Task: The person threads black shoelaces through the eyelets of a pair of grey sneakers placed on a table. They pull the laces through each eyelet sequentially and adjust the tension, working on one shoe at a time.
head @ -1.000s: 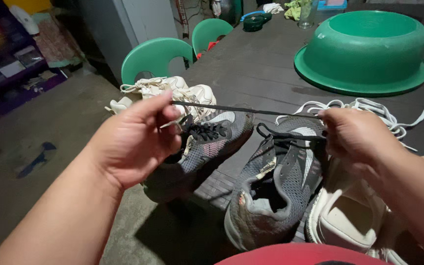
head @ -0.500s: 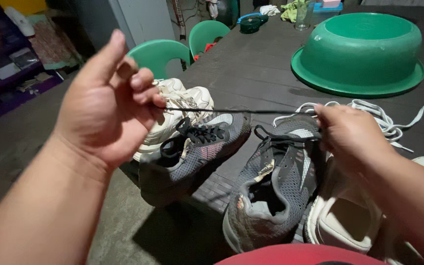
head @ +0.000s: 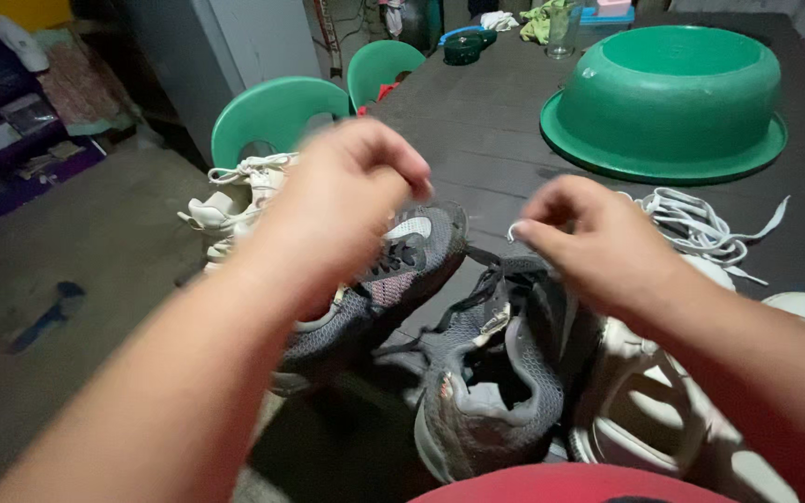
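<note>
Both hands are raised over the shoes at the near edge of the dark tabletop (head: 496,121). The left hand (head: 342,200) is blurred, its fingers curled inward, and I cannot tell if it grips anything. The right hand (head: 584,237) has its fingers bent with the thumb close to the forefinger, but a lace between them is not visible, so its grip is also unclear. Under the hands lie two grey shoes: the left shoe (head: 375,289) with laces in it, and the right shoe (head: 491,382) just beside it, with a loose black lace (head: 463,298) hanging across its opening. A white shoe (head: 645,410) lies touching the right shoe. White laces (head: 701,228) lie near an upturned green basin (head: 668,98). More white shoes (head: 230,200) sit before a green chair (head: 272,116)
</note>
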